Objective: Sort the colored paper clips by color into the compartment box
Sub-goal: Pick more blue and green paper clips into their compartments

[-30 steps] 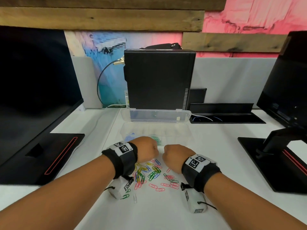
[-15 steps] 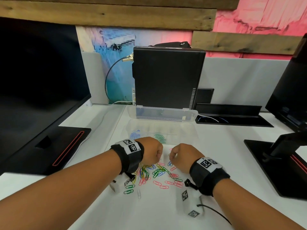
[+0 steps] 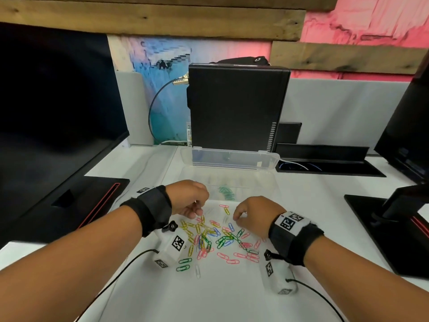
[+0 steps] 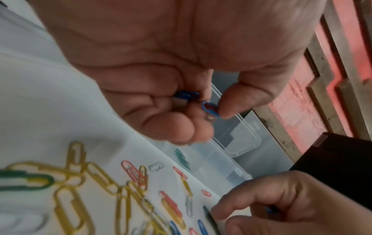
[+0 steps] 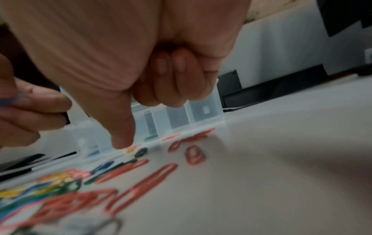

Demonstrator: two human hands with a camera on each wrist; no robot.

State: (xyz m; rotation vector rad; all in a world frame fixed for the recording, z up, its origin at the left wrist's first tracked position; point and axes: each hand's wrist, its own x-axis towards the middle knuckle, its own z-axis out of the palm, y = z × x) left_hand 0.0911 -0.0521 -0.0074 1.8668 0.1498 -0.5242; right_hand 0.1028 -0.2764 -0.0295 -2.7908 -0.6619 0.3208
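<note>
A loose pile of colored paper clips [image 3: 216, 238] in red, yellow, green, blue and white lies on the white desk. Behind it stands the clear compartment box [image 3: 255, 182], with green clips [image 3: 227, 192] in one compartment and its lid [image 3: 234, 158] up. My left hand [image 3: 197, 213] hovers over the pile's far left edge and pinches blue paper clips [image 4: 209, 108] between thumb and fingers. My right hand [image 3: 236, 217] is at the pile's far right with its fingers curled, its thumb [image 5: 122, 139] pointing down to the desk. A bit of blue [image 4: 269, 209] shows between its fingers.
A black computer case [image 3: 236, 105] stands behind the box. A monitor [image 3: 58, 101] and its base are on the left, another monitor stand [image 3: 394, 217] on the right. A black cable tray [image 3: 325, 159] sits at the back right. White desk lies in front of the pile.
Both hands have drawn back from the box's near edge to the far side of the pile and moved apart. The left hand has turned its fingers downward.
</note>
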